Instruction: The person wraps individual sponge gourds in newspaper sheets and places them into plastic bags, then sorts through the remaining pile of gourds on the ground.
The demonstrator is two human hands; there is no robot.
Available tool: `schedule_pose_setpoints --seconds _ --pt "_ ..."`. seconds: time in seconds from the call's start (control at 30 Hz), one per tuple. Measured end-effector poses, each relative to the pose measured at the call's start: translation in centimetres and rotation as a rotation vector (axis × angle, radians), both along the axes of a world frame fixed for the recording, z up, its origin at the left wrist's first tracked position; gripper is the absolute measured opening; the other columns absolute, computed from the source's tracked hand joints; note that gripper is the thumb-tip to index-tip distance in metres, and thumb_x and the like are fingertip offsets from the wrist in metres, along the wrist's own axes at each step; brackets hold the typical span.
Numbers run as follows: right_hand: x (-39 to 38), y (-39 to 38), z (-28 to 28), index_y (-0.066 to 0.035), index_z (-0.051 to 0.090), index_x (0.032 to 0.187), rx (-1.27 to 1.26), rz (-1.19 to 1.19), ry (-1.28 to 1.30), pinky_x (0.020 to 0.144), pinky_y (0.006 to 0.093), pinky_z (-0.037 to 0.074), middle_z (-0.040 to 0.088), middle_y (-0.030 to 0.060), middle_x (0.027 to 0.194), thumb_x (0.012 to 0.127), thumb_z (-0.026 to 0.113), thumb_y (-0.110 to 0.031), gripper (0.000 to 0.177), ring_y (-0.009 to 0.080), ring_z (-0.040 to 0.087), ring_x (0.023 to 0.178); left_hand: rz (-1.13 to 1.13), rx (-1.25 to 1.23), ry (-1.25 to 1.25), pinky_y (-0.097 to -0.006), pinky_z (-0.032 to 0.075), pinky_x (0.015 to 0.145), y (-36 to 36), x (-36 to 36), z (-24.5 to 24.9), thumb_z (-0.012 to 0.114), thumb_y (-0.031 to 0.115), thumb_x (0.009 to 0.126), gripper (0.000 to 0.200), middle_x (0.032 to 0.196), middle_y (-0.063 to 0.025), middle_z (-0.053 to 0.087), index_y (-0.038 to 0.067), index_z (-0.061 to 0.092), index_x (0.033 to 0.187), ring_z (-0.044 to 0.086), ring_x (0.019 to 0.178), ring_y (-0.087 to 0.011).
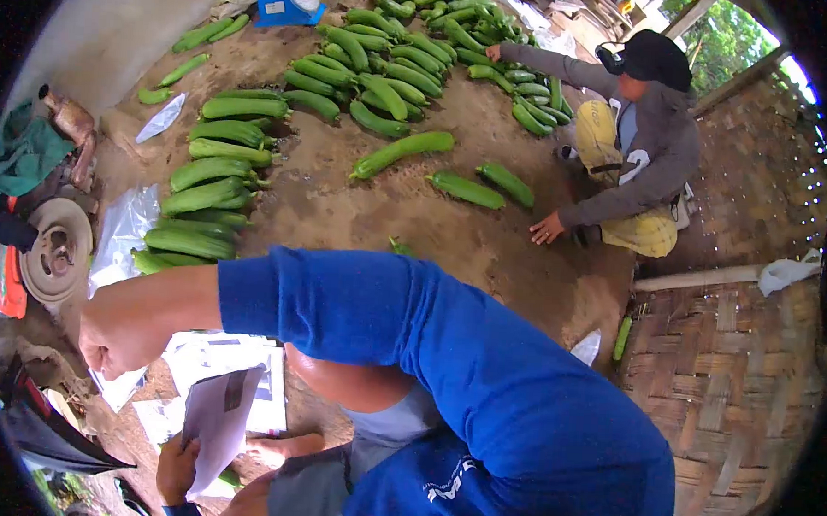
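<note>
My right hand, at the end of a blue sleeve that crosses the view, is closed above white sheets and clear plastic at the left. What its fingers hold, if anything, is hidden. Lower down, my left hand grips a folded sheet of paper by its edge. Other printed papers lie on the ground beside my bare foot. Just beyond my right arm, a row of long green gourds lies near a clear plastic bag.
Large piles of green gourds cover the far ground, with loose ones nearer. A crouching person touches gourds at the right. A blue scale stands at the back, a round metal part at the left, a woven wall at the right.
</note>
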State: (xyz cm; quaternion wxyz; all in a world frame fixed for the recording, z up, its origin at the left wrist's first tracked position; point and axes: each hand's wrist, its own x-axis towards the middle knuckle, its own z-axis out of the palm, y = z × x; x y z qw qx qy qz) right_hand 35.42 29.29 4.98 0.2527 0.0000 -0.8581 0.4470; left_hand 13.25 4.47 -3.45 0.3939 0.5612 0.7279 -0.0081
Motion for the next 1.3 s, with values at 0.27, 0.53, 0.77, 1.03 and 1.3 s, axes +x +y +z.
schedule_pose_setpoints --seconds 0.27,0.53,0.77,1.03,1.3 --pt "-0.7 -0.3 -0.2 -0.005 0.075 0.105 0.044 0.02 -0.007 0.077 0.0408 0.054 0.075 0.0133 0.094 0.084 0.072 -0.023 0.028 0.03 0.071 0.088 -0.045 -0.007 0.063 -0.0451 0.049 0.079 -0.2 0.2 0.1 0.059 0.022 0.092 0.031 0.096 -0.0261 0.069 -0.003 0.067 0.11 0.067 0.091 -0.0413" --pt "-0.3 -0.5 0.1 -0.006 0.076 0.103 0.062 -0.01 0.008 0.076 0.0404 0.053 0.075 0.013 0.092 0.084 0.073 -0.024 0.026 0.03 0.071 0.087 -0.093 -0.065 0.016 -0.046 0.045 0.066 0.0 0.3 0.8 0.059 0.021 0.089 0.026 0.077 -0.0244 0.062 -0.003 0.065 0.097 0.061 0.069 -0.0377" --pt "0.1 -0.6 0.9 -0.006 0.077 0.101 0.024 0.005 -0.045 0.075 0.0401 0.053 0.075 0.0132 0.09 0.085 0.073 -0.025 0.025 0.0293 0.07 0.086 -0.104 0.075 -0.018 -0.0438 0.043 0.064 -0.2 0.9 0.3 0.058 0.021 0.089 0.025 0.07 -0.0207 0.058 -0.003 0.063 0.092 0.055 0.064 -0.0297" --pt "-0.9 -0.8 -0.2 -0.008 0.077 0.098 0.098 0.0 -0.003 0.073 0.0409 0.053 0.074 0.0126 0.086 0.086 0.071 -0.027 0.023 0.0291 0.07 0.082 -0.035 0.016 -0.002 -0.0421 0.045 0.067 0.2 1.1 0.6 0.061 0.021 0.091 0.026 0.073 -0.0204 0.062 -0.004 0.065 0.096 0.057 0.067 -0.0288" --pt "-1.0 -0.7 0.1 -0.009 0.077 0.101 0.103 0.014 -0.061 0.077 0.0416 0.053 0.074 0.0133 0.09 0.087 0.069 -0.026 0.024 0.0299 0.07 0.086 -0.025 -0.019 -0.017 -0.042 0.047 0.07 0.9 1.2 0.5 0.062 0.019 0.092 0.025 0.079 -0.0219 0.065 -0.004 0.067 0.101 0.062 0.072 -0.0282"
